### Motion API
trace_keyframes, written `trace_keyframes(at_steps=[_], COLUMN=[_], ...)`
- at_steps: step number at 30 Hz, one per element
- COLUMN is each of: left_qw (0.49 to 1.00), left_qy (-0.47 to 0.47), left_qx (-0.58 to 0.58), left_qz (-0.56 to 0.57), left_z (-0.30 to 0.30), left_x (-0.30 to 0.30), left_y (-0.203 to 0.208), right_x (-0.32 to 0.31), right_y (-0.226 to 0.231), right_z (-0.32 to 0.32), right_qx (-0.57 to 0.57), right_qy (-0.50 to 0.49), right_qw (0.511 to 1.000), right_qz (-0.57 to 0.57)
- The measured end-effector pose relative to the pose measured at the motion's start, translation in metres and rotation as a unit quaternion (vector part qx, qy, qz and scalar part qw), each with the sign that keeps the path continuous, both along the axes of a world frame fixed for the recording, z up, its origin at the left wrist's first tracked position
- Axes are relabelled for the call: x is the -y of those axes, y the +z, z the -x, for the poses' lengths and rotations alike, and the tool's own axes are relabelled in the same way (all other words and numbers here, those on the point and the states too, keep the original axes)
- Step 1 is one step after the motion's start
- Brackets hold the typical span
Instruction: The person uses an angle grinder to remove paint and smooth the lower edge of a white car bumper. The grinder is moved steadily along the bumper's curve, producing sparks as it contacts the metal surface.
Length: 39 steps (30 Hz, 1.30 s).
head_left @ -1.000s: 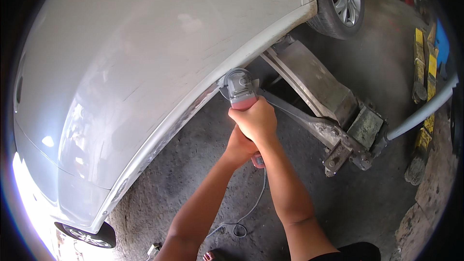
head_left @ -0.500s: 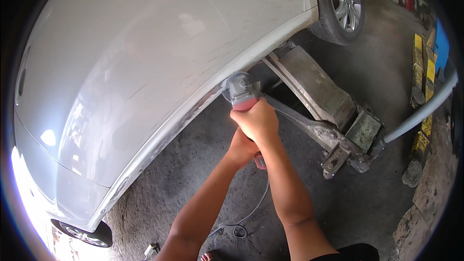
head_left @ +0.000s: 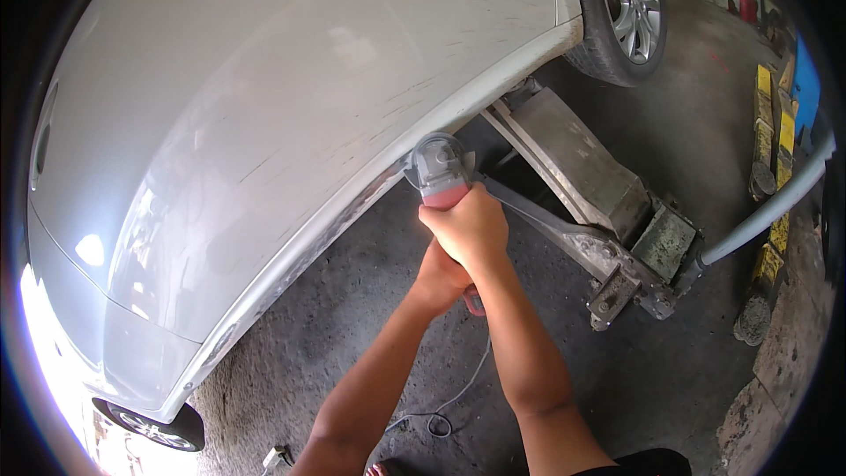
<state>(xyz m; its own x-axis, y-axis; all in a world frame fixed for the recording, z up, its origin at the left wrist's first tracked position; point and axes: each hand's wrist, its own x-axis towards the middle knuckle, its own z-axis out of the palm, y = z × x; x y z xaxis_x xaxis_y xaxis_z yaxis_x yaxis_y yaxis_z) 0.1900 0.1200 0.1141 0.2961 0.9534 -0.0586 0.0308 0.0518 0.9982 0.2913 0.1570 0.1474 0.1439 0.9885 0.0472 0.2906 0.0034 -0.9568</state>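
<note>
Both my hands are wrapped round a red and grey angle grinder [head_left: 441, 163]. My right hand [head_left: 473, 222] grips the body just behind the grey head. Lower down, my left hand [head_left: 442, 275] is closed round the rear part; its fingers are mostly hidden. The red tail end [head_left: 474, 301] sticks out below. The grinder's head is at the lower sill [head_left: 330, 222] of a silver-white car [head_left: 264, 79], where the paint looks worn and rough along the edge. Whether the disc touches the metal I cannot tell.
A metal floor jack [head_left: 573, 159] reaches under the car at right, its long handle [head_left: 767, 203] slanting up. The grey power cord [head_left: 438, 423] loops on the dark floor near a plug [head_left: 275, 456]. Yellow-black posts [head_left: 765, 273] lie by the right wall. A wheel [head_left: 630, 9] stands far right.
The grinder's head has tilted slightly and its guard shows more on the left. My hands keep the same grip and hardly move.
</note>
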Motion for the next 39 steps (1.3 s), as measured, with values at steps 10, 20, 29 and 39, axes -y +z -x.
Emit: trace_keyframes(at_steps=[10,20,29,39], left_qw=[1.000,0.994,0.980,0.980], left_qy=[0.023,0.031,0.141,0.140], left_qx=[-0.005,-0.079,-0.124,-0.125], left_qz=[-0.015,-0.063,-0.072,-0.069], left_z=[0.001,0.015,0.021,0.015], left_x=[0.011,-0.014,0.004,0.013], left_y=[-0.014,-0.024,-0.045,-0.037], right_x=[0.005,-0.013,-0.009,-0.007], right_y=[-0.020,-0.032,-0.043,-0.048], right_z=[0.002,0.012,0.022,0.025], right_qx=[-0.031,-0.099,-0.099,-0.087], right_qy=[0.001,0.015,0.076,0.097], right_qw=[0.999,0.995,0.992,0.991], right_qz=[0.029,-0.024,0.003,-0.013])
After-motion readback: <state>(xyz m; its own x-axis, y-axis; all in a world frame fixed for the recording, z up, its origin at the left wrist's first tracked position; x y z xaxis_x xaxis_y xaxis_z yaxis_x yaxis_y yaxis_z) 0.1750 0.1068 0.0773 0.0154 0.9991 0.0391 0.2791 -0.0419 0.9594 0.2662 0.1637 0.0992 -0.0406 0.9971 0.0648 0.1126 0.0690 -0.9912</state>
